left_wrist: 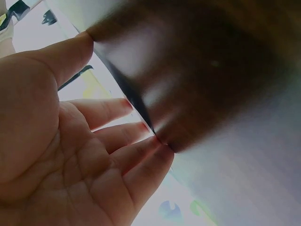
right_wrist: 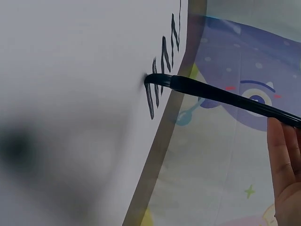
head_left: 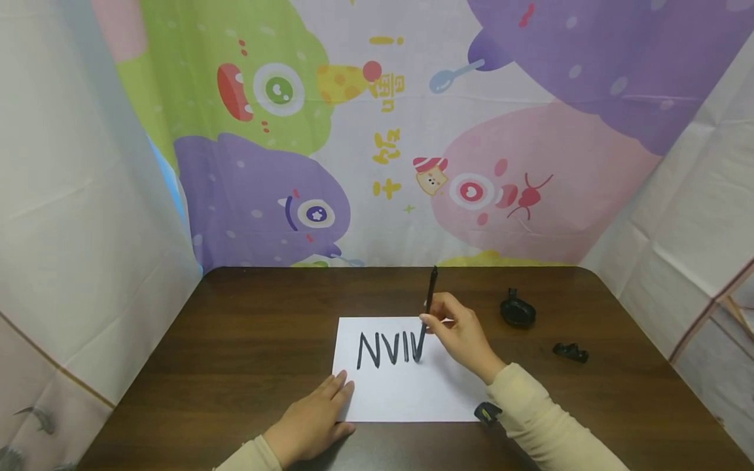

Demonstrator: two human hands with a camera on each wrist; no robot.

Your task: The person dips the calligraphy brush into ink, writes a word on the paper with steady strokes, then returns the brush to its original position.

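Note:
Upright in my right hand (head_left: 462, 330) is a black ink brush (head_left: 431, 291), pinched between thumb and fingers. In the right wrist view its dark bristles (right_wrist: 157, 79) bend against the white paper (head_left: 406, 399) at the end of a wet black stroke. A row of slanted black strokes (head_left: 383, 350), like N, V, I and V, runs across the sheet's upper half. My left hand (head_left: 315, 415) rests at the lower left edge of the sheet, fingers extended and fingertips on the paper; the left wrist view shows its palm (left_wrist: 89, 160).
Right of the paper on the brown wooden table (head_left: 247, 353) stand a small black dish (head_left: 518, 313) with a handle and a black wavy brush rest (head_left: 570, 352). A small black device (head_left: 487, 413) sits by my right sleeve. Behind the table hangs a cartoon-printed curtain (head_left: 406, 235).

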